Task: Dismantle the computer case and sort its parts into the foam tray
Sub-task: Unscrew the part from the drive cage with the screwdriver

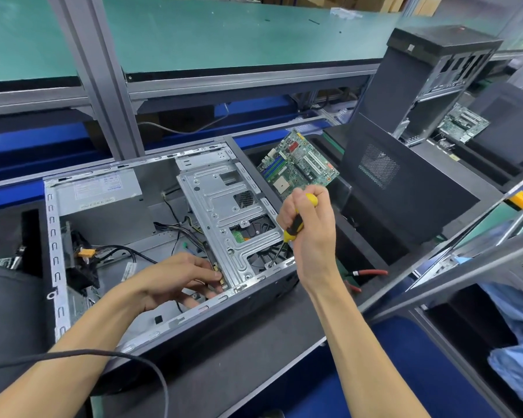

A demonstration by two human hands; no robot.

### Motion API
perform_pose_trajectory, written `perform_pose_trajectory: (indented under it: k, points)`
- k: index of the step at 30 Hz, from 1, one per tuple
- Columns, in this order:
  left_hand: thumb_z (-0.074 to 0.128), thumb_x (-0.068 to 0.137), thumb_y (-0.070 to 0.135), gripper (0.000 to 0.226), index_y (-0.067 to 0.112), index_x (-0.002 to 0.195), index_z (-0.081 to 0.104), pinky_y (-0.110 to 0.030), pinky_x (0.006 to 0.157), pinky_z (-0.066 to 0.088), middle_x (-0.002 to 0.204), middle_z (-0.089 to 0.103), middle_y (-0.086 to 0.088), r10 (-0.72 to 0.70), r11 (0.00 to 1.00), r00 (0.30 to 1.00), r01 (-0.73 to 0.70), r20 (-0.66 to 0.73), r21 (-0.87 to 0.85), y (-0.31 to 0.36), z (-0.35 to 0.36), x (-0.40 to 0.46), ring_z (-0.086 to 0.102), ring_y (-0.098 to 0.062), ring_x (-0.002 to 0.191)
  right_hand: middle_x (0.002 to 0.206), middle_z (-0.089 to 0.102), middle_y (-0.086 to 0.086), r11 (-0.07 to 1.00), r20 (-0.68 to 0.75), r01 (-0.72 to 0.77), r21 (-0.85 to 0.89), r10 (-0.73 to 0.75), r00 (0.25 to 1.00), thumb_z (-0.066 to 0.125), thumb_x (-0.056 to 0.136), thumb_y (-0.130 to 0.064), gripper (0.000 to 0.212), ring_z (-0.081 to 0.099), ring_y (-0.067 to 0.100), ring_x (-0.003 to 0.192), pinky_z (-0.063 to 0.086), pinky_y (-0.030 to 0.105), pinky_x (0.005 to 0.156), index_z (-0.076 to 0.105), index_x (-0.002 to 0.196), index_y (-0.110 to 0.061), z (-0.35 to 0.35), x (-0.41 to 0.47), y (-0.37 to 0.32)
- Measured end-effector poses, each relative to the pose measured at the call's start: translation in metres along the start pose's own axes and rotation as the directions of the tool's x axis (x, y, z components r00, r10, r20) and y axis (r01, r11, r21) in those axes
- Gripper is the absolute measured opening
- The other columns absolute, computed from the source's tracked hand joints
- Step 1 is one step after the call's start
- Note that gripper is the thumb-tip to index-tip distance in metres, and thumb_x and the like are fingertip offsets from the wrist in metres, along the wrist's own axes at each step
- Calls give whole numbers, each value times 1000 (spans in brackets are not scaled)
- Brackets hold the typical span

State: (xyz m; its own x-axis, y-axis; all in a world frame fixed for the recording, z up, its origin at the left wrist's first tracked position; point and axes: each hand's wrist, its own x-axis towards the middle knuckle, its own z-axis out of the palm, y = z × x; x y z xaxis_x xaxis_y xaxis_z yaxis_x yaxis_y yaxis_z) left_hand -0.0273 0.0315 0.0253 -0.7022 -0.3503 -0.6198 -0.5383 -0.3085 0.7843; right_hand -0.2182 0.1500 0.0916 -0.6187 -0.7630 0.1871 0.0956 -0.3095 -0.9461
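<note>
- Computer case (pixel 151 324) lies open on its side, at the near edge of the bench (pixel 254 351).
- Left hand (pixel 175 279) is inside it, fingers curled, pinching a small connector by the metal bracket (pixel 224 212).
- Right hand (pixel 311 224) grips the yellow screwdriver (pixel 293 227), tip down on the bracket's near corner.
- Motherboard (pixel 299 164) sits in the foam tray (pixel 344 236), just right of the case.

A workbench (pixel 224 37) with a green mat top runs across the rear, carried on grey aluminium frame posts (pixel 103 95) and rails. Blue panels (pixel 27 140) sit below the bench. Cardboard boxes (pixel 375 3) stand behind it at the top edge. Blue cloth (pixel 517 351) lies at lower right. Lighting is even and bright.
</note>
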Motion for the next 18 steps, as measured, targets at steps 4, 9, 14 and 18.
perform_pose_trajectory:
  k: [4, 9, 14, 18]
  points:
    - [69, 93, 20, 14, 7, 94, 72, -20, 48, 48, 94, 75, -10, -3, 1000, 1000, 3, 0, -10, -1, -1, 1, 68, -12, 78, 77, 52, 0, 999, -6, -10, -37, 10, 1000, 44, 103, -35, 29, 47, 17, 71, 38, 32, 68, 68, 94, -22, -3, -1, 2]
    - [69, 93, 17, 16, 3, 98, 70, -21, 47, 48, 94, 74, -11, -8, 999, 1000, 8, 7, -53, -3, -1, 3, 69, -13, 81, 65, 41, -4, 996, -25, -41, 79, 43, 999, 43, 104, -33, 22, 33, 17, 60, 34, 31, 62, 44, 95, -12, -2, 2, 5]
    - [68, 93, 17, 23, -3, 106, 67, -20, 45, 48, 95, 74, -12, -4, 997, 1000, 4, 1, -72, -6, 0, 4, 69, -14, 80, 80, 59, 0, 999, -30, -21, -33, 20, 999, 46, 103, -35, 26, 52, 17, 74, 43, 32, 71, 64, 97, -18, -2, 1, 5]
    - [67, 94, 18, 24, -3, 105, 66, -20, 46, 47, 95, 74, -13, 14, 998, 1000, -14, 2, -61, -6, 0, 4, 68, -14, 80, 68, 47, -2, 996, -21, -52, 71, 54, 998, 36, 105, -43, 41, 41, 15, 64, 36, 30, 65, 67, 104, -16, 1, 2, 4]
